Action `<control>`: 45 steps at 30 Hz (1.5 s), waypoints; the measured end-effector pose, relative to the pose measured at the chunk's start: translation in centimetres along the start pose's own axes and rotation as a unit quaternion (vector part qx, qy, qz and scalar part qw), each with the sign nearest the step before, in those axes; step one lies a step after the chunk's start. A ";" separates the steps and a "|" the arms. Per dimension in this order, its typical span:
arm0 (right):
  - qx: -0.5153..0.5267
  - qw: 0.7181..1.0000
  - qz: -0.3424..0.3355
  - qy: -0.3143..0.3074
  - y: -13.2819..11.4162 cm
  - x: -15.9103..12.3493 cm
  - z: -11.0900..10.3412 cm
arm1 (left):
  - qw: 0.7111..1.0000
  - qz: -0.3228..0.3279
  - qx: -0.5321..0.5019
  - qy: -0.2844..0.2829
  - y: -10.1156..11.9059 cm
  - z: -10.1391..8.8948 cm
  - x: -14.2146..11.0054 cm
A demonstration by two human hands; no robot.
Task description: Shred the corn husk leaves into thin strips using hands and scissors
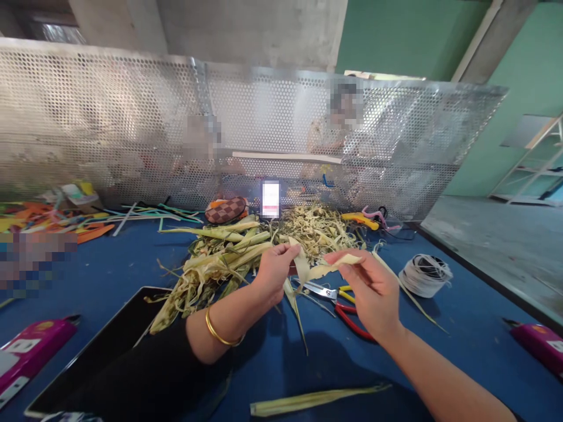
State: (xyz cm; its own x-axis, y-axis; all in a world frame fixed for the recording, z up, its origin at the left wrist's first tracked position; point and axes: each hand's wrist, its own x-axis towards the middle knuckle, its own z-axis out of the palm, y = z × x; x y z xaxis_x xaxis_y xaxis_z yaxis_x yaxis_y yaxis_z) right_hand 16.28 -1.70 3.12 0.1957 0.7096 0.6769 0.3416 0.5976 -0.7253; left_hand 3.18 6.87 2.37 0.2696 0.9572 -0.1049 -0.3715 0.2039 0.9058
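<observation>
A pale strip of corn husk point(317, 271) stretches between my two hands above the blue table. My left hand point(275, 272), below a gold bangle, pinches its left part between thumb and finger. The other end lies between the thumb and fingers of my right hand point(373, 293), where it curls up over the fingertips. Just under my hands are scissors point(328, 291) with red handles and a yellow-handled tool point(345, 292), partly hidden by my right hand. A heap of dried corn husks point(206, 269) lies left of my hands, and shredded husk bits point(321, 228) are piled behind them.
A roll of white string point(426, 275) stands at the right. Magenta hot glue guns point(37, 354) lie at both sides, beside a black tablet point(105, 337) at left. A lit phone point(270, 199) leans at the back before a perforated metal screen point(272, 117), with people behind it.
</observation>
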 end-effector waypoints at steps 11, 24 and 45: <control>0.193 0.956 0.026 -0.220 -5.6 -1.8 -2.1 | 0.991 0.054 -0.037 0.113 2.9 -2.9 3.8; 0.109 0.969 0.217 -0.049 -1.4 0.6 -0.3 | 0.990 0.019 0.060 -0.129 1.6 0.0 -0.6; -0.178 0.981 0.055 -0.054 0.9 1.0 -1.4 | 0.969 0.022 0.174 -0.176 0.4 1.5 -3.5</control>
State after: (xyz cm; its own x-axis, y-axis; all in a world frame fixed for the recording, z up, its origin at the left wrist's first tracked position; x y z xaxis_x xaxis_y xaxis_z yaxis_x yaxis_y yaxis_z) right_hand 18.12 -0.97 3.36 0.1587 0.8095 0.5653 0.6269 0.3597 -0.6911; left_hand 3.41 3.25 3.68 0.5685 0.8222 0.0286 -0.0839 0.0234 0.9962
